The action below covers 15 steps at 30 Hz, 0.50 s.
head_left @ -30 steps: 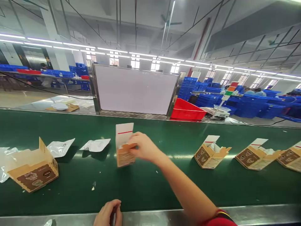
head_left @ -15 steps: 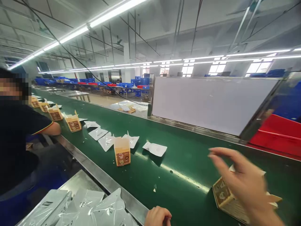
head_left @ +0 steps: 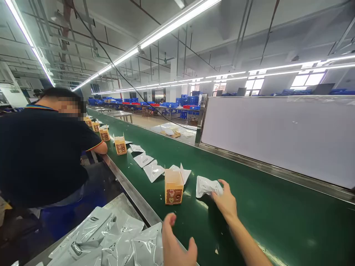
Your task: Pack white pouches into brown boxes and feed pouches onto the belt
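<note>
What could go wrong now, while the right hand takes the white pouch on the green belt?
The right hand pinches only one end of the white pouch, so it may slip out. The open carton stands upright close beside it; a sideways pull could perhaps tip it. The left hand hovers open, holding nothing, so it cannot steady either.

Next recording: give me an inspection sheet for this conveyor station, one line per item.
Surface: green conveyor belt with a steel edge rail; small scraps on it.
Job's things: right hand grips a white pouch lying on the belt; an open brown carton stands just left of it.
Clutter: more white pouches and cartons up the belt; a pile of pouches on the near table.
Hands: left hand open, holding nothing, above the belt's near edge.
Cables: black cable hanging overhead.
Surroundings: a co-worker on the left; white board behind the belt; blue crates far off.
</note>
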Each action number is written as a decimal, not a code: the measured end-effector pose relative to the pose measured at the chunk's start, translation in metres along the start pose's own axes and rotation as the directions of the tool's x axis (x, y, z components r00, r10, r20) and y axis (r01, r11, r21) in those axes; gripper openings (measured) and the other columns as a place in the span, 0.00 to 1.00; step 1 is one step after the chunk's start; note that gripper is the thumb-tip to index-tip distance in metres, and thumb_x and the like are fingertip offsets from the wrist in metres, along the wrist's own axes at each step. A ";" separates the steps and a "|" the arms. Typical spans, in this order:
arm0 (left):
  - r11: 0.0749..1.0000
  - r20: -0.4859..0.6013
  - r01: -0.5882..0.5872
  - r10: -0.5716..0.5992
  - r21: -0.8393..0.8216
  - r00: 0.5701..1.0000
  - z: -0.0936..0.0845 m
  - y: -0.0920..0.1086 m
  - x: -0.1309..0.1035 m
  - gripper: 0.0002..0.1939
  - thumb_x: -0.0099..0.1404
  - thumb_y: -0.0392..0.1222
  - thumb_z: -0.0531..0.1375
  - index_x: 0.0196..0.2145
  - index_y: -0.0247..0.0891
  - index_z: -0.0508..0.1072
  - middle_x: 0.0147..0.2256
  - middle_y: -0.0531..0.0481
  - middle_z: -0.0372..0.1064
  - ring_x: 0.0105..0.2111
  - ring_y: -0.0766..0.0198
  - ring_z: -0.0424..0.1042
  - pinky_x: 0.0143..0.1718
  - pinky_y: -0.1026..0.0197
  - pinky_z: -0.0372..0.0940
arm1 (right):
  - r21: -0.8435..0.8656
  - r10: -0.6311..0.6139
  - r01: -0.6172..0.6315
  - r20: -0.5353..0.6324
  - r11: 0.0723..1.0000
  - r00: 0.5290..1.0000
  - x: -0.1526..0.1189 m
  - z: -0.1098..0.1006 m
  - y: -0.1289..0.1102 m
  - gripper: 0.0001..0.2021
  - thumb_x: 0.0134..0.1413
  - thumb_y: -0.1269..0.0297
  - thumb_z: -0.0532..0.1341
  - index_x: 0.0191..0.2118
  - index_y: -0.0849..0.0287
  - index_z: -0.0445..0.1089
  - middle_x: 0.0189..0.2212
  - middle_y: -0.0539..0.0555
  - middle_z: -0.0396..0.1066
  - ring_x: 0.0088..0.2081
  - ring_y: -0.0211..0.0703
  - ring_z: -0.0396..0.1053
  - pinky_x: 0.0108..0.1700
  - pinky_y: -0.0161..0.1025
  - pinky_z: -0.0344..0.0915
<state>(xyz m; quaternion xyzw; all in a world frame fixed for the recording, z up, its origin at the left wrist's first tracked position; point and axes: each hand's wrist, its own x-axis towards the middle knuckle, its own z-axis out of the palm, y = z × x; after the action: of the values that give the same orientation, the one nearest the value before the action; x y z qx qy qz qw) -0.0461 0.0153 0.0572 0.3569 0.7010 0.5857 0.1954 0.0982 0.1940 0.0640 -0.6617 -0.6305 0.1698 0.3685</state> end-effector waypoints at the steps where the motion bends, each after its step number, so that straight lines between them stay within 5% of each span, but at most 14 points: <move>1: 0.999 -0.013 0.046 -0.045 0.019 0.999 -0.010 0.011 0.018 0.36 0.50 0.36 0.59 0.57 0.39 0.54 0.57 0.39 0.56 0.57 0.47 0.58 0.59 0.41 0.52 | 0.047 0.008 -0.006 -0.043 0.999 0.999 0.001 -0.010 -0.003 0.25 0.45 0.63 0.59 0.53 0.59 0.62 0.36 0.56 0.71 0.32 0.47 0.68 0.35 0.42 0.64; 4: 0.997 0.119 0.072 -0.070 -0.019 0.990 -0.026 0.034 0.074 0.55 0.42 0.36 0.65 0.63 0.42 0.40 0.64 0.39 0.39 0.64 0.44 0.43 0.61 0.42 0.47 | 0.177 -0.002 0.035 -0.179 0.984 0.984 -0.002 -0.048 -0.025 0.26 0.46 0.53 0.60 0.51 0.55 0.63 0.40 0.54 0.70 0.36 0.47 0.68 0.34 0.39 0.64; 6: 0.985 0.288 0.140 -0.106 -0.100 0.952 -0.024 0.037 0.104 0.64 0.37 0.35 0.69 0.64 0.45 0.34 0.65 0.38 0.32 0.63 0.42 0.43 0.60 0.43 0.50 | 0.255 -0.068 0.159 -0.329 0.954 0.942 -0.012 -0.068 -0.049 0.23 0.46 0.51 0.61 0.48 0.54 0.64 0.40 0.53 0.69 0.36 0.45 0.67 0.33 0.37 0.64; 8: 0.963 0.439 0.212 -0.121 -0.164 0.891 -0.013 0.033 0.124 0.67 0.34 0.33 0.69 0.64 0.45 0.33 0.64 0.35 0.38 0.58 0.41 0.55 0.54 0.44 0.59 | 0.264 -0.252 0.418 -0.490 0.870 0.834 -0.026 -0.077 -0.077 0.16 0.48 0.57 0.63 0.43 0.55 0.66 0.36 0.52 0.68 0.33 0.42 0.66 0.32 0.35 0.63; 10: 0.950 0.528 0.236 -0.096 -0.204 0.844 0.001 0.026 0.132 0.61 0.35 0.31 0.67 0.62 0.42 0.39 0.57 0.36 0.55 0.48 0.46 0.67 0.46 0.48 0.66 | 0.200 -0.474 0.667 -0.561 0.718 0.679 -0.037 -0.074 -0.100 0.06 0.51 0.67 0.61 0.37 0.57 0.66 0.33 0.51 0.66 0.32 0.39 0.66 0.33 0.34 0.63; 12: 0.953 0.547 0.202 -0.047 -0.228 0.836 0.013 0.020 0.129 0.52 0.36 0.29 0.64 0.59 0.38 0.47 0.47 0.42 0.65 0.42 0.52 0.70 0.42 0.52 0.68 | 0.141 -0.633 0.790 -0.523 0.596 0.571 -0.043 -0.065 -0.112 0.06 0.53 0.74 0.57 0.35 0.57 0.66 0.33 0.51 0.65 0.32 0.36 0.66 0.33 0.32 0.63; 15: 0.970 0.480 0.112 0.004 -0.214 0.877 0.023 0.016 0.113 0.45 0.37 0.29 0.63 0.54 0.39 0.52 0.43 0.47 0.65 0.42 0.55 0.69 0.44 0.55 0.67 | 0.068 -0.760 0.852 -0.420 0.519 0.496 -0.042 -0.054 -0.109 0.11 0.52 0.79 0.52 0.33 0.58 0.68 0.34 0.52 0.65 0.30 0.33 0.64 0.31 0.30 0.60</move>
<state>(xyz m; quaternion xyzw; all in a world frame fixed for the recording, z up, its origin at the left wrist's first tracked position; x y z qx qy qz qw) -0.1016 0.1148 0.0831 0.4446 0.5667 0.5527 0.4192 0.0514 0.1316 0.1667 -0.2476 -0.7649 -0.0575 0.5919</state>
